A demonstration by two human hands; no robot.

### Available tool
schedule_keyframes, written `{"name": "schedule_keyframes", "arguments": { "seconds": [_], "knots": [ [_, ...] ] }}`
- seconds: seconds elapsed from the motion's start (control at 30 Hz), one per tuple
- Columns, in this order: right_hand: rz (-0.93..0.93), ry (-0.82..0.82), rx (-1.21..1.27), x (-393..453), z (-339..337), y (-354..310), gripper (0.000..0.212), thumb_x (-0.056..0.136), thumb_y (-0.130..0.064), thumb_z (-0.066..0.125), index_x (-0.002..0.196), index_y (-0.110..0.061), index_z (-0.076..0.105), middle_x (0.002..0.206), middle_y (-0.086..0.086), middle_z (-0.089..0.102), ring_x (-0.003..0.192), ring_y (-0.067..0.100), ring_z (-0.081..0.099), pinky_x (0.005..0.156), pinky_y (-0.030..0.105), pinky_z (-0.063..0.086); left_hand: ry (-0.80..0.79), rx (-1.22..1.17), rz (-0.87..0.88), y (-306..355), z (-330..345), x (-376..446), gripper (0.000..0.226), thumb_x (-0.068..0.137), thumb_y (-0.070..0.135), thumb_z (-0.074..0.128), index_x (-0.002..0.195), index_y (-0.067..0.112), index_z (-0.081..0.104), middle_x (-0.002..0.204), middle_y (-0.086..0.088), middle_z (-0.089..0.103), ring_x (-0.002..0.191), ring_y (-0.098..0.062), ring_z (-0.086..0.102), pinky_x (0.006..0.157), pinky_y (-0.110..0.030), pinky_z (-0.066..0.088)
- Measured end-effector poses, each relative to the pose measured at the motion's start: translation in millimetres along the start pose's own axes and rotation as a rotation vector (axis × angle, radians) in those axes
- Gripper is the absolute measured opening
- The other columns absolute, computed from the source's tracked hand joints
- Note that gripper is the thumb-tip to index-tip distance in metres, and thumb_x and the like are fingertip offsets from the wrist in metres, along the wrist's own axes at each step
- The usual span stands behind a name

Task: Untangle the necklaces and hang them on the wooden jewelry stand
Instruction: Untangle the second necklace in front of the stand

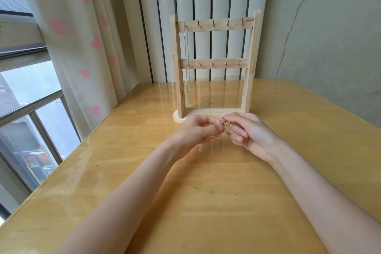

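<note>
A wooden jewelry stand (214, 27) with two hooked crossbars stands upright at the far middle of the table. One silver chain necklace (187, 68) hangs from the leftmost hook of the top bar, reaching nearly to the base. Just in front of the stand's base, my left hand (195, 131) and my right hand (249, 133) meet above the table. Both pinch a bunched, tangled silver necklace (227, 129) between their fingertips. Most of that chain is hidden inside my fingers.
The yellow wooden table (185, 202) has a glossy cover and small green marks. A heart-print curtain (82, 37) and a window (26, 99) are at the left; white vertical panels and a cracked wall lie behind.
</note>
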State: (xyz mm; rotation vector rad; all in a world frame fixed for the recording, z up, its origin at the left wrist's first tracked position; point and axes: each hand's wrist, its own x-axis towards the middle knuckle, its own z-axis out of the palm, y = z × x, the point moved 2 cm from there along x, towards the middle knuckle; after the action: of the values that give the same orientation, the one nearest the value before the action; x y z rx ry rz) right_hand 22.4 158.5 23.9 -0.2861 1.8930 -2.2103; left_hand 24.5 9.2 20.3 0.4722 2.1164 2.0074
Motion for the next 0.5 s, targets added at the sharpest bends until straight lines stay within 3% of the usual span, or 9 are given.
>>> {"name": "schedule_keyframes", "arguments": {
  "seconds": [0.33,0.5],
  "knots": [
    [-0.055,0.113,0.114,4.2,-7.2,2.4,0.014,0.090,-0.014,0.055,0.076,-0.011,0.056,0.048,-0.003,0.040,0.041,0.011,0.041,0.040,0.019,0.028,0.027,-0.251,-0.120,2.6,-2.7,1.4,0.017,0.090,0.013,0.055,0.075,0.019,0.061,0.068,0.005,0.055,0.059,-0.005,0.054,0.059,-0.017,0.049],
    [-0.054,0.110,0.066,3.5,-6.0,2.3,0.011,0.090,-0.014,0.056,0.080,-0.010,0.058,0.051,-0.002,0.044,0.040,0.010,0.042,0.039,0.018,0.028,0.139,-0.368,-0.128,1.1,-4.7,4.3,0.021,0.090,0.009,0.050,0.073,0.016,0.060,0.071,0.002,0.062,0.066,-0.009,0.063,0.066,-0.020,0.051]
  ]
}}
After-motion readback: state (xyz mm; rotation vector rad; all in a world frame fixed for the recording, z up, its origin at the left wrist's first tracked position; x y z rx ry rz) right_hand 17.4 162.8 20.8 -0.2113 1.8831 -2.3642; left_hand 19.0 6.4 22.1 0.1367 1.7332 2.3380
